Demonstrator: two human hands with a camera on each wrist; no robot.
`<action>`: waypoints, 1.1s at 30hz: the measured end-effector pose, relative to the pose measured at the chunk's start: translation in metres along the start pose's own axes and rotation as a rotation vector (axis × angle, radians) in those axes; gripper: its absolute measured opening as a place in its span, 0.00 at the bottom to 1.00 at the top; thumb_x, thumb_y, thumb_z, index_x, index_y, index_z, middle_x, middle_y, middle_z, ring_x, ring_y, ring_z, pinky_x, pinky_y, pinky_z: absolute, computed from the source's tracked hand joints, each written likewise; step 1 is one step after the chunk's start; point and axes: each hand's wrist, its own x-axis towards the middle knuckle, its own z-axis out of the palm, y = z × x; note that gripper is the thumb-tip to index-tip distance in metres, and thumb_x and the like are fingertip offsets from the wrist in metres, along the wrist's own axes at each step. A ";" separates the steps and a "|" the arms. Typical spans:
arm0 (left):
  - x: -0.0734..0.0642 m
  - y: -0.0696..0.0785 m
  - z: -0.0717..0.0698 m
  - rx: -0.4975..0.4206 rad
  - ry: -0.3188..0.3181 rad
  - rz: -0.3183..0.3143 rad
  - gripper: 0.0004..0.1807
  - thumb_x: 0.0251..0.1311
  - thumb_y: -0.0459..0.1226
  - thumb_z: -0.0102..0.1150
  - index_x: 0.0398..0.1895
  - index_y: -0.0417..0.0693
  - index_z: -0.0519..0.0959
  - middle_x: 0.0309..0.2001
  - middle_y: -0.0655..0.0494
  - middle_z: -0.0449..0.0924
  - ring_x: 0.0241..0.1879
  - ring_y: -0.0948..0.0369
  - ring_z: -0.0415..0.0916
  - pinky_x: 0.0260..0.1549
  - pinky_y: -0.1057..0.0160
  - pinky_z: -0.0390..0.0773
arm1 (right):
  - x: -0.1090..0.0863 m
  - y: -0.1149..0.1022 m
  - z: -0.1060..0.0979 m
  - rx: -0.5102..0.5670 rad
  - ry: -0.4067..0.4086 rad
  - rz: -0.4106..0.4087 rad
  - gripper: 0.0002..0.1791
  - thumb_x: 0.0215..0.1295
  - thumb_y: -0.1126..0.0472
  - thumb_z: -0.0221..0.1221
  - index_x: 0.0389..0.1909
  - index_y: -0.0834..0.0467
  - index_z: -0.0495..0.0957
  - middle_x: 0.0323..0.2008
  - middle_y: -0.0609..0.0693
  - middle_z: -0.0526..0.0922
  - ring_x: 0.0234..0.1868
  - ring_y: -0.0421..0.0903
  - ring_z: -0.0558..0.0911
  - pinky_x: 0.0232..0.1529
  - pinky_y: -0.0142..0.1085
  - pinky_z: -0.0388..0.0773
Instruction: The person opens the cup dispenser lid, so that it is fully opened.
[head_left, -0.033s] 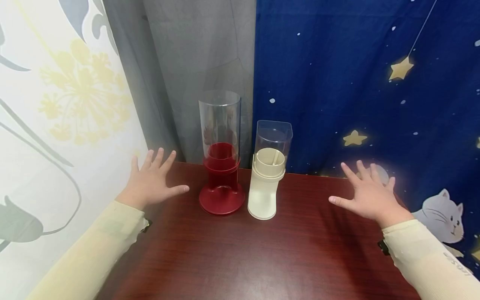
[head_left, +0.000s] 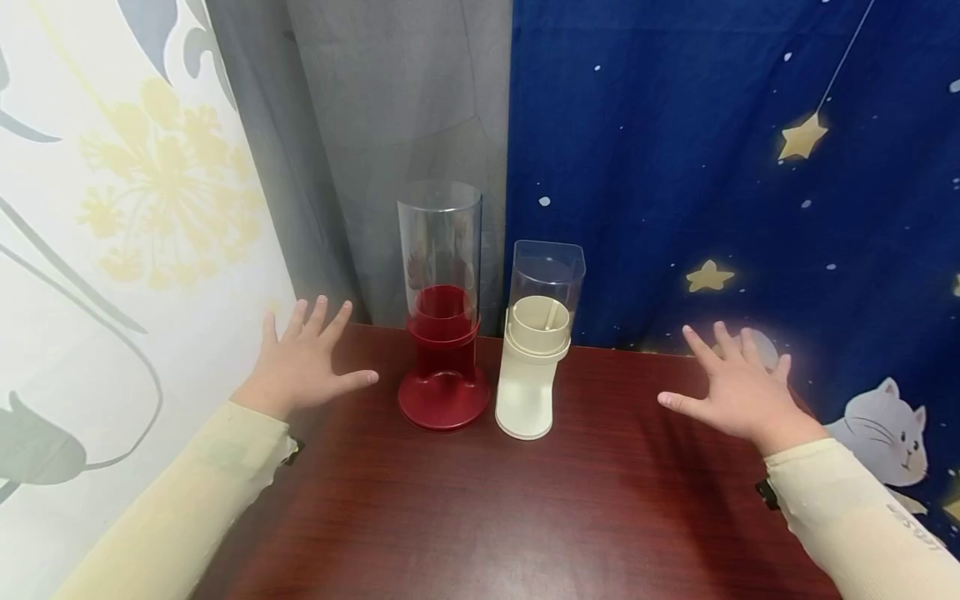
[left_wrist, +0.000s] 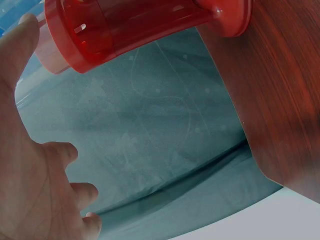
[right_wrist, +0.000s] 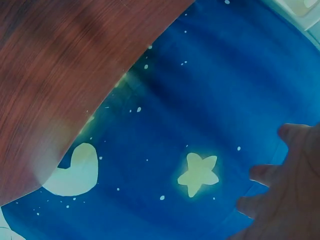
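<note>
Two upright dispensers stand side by side at the back of the table. The left one is a dark red stand (head_left: 444, 402) with a tall clear tube (head_left: 441, 242) on top. The other, a cream stand (head_left: 525, 408), carries a shorter clear holder (head_left: 549, 265). My left hand (head_left: 300, 367) is spread left of the red stand, apart from it and holding nothing. In the left wrist view its thumb points toward the red stand (left_wrist: 150, 25). Well right of the cream stand, my right hand (head_left: 738, 387) is also spread and holds nothing.
The dark wood table (head_left: 487, 517) ends at a back edge just behind the stands. Behind it hang a grey curtain (head_left: 405, 100) and a blue starry curtain (head_left: 652, 167). A white patterned curtain (head_left: 150, 350) borders the left side.
</note>
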 end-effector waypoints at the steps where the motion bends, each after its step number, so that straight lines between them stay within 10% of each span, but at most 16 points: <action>1: 0.000 0.000 0.000 -0.002 -0.001 0.001 0.67 0.56 0.82 0.47 0.88 0.52 0.42 0.84 0.32 0.39 0.82 0.30 0.32 0.72 0.23 0.22 | 0.001 0.000 0.000 0.007 0.003 -0.001 0.67 0.58 0.15 0.55 0.87 0.47 0.40 0.82 0.74 0.40 0.79 0.82 0.36 0.59 0.89 0.27; 16: 0.013 0.002 0.012 -0.221 0.068 0.046 0.66 0.58 0.72 0.63 0.86 0.44 0.46 0.82 0.34 0.52 0.80 0.28 0.45 0.75 0.24 0.46 | 0.021 -0.036 -0.037 0.495 0.181 -0.095 0.56 0.65 0.42 0.72 0.84 0.56 0.53 0.80 0.70 0.56 0.79 0.73 0.56 0.71 0.75 0.56; 33: 0.033 0.025 0.020 -0.466 0.074 0.026 0.66 0.57 0.66 0.71 0.87 0.50 0.44 0.83 0.41 0.52 0.81 0.39 0.51 0.73 0.32 0.63 | 0.051 -0.097 -0.090 0.552 0.176 -0.153 0.54 0.64 0.40 0.71 0.84 0.47 0.55 0.83 0.58 0.57 0.81 0.64 0.58 0.75 0.71 0.57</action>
